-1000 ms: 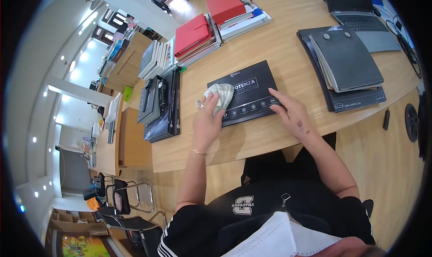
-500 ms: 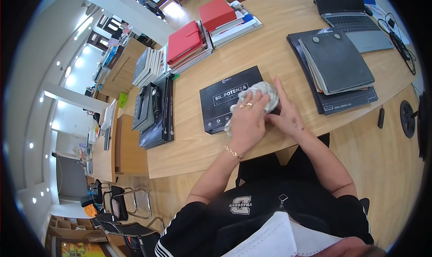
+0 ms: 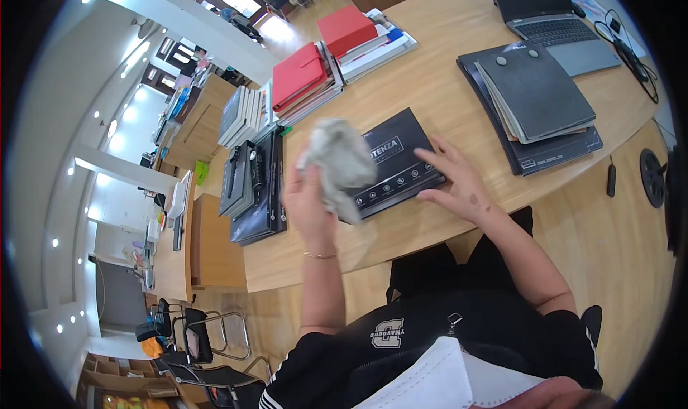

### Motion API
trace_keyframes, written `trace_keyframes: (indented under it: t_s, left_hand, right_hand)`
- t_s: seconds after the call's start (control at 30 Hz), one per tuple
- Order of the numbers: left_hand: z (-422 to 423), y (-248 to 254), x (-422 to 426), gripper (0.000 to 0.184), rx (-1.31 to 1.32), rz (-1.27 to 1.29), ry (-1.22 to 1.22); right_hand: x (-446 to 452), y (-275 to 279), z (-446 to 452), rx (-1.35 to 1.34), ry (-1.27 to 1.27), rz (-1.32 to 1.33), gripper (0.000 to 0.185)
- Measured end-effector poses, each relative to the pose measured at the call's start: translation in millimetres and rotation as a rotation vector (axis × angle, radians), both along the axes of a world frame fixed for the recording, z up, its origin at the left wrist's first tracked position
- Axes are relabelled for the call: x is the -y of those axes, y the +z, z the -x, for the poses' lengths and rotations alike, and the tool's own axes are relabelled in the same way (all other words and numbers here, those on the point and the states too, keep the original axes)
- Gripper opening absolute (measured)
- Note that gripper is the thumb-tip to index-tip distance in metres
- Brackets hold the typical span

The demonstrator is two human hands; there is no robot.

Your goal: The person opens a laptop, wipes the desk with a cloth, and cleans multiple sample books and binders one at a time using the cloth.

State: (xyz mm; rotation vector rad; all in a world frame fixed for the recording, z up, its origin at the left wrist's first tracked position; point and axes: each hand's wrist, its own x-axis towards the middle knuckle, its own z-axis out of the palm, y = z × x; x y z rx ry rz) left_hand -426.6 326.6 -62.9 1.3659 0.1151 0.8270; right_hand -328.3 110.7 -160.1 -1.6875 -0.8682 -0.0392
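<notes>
A crumpled pale grey cloth [image 3: 340, 158] is gripped in my left hand [image 3: 308, 198], lifted over the left part of a flat black box [image 3: 401, 133]. White lettering ending in "TENZA" and a row of small icons show on the box; the cloth covers its left side. My right hand [image 3: 459, 180] is at the box's right edge, thumb and fingers spread apart. Its fingertips reach over the box's corner; whether they touch it I cannot tell. The cloth is blurred by motion.
Black boxes and a dark binder [image 3: 258, 180] are stacked at the left. Red folders [image 3: 297, 76] lie on books at the back. A dark grey folder [image 3: 537, 94] rests on another at the right, near a laptop [image 3: 566, 47]. The table edge [image 3: 344, 266] runs in front of me.
My left hand has swung left with the cloth, off the box's right side, uncovering its icons. My right hand has opened wider near the box's right edge.
</notes>
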Motion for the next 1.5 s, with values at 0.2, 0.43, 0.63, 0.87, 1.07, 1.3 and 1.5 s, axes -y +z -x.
trace_keyframes:
  t_s: [0.2, 0.43, 0.63, 0.87, 1.07, 1.3, 1.5]
  left_hand:
    - [2, -5, -53, 0.042, -0.215, -0.399, 0.11]
    - [-57, -41, -49, 0.054, -0.531, -1.38, -0.035]
    - [-76, -45, -29, 0.055, -0.496, -1.361, -0.119]
    - [-112, -42, -1, 0.058, -0.412, -1.408, -0.205]
    - [-112, -45, 0, 0.051, -0.283, -1.322, -0.337]
    - [-76, -41, 0, 0.044, -0.308, -1.207, -0.447]
    - [-21, -37, -35, 0.043, -0.396, -1.142, -0.36]
  right_hand:
    - [-8, -4, 1, -0.048, -0.037, 0.014, 0.041]
    - [-10, -10, -4, 0.01, -0.106, 0.008, 0.035]
    - [-8, -9, -7, -0.016, -0.088, -0.019, 0.034]
    - [-9, -8, -6, -0.145, -0.035, -0.04, 0.034]
    - [-13, -9, 2, 0.23, -0.27, 0.02, 0.03]
    - [-14, -1, 12, 0.103, -0.271, 0.038, 0.025]
    - [-12, 6, 15, 0.002, -0.26, 0.075, 0.025]
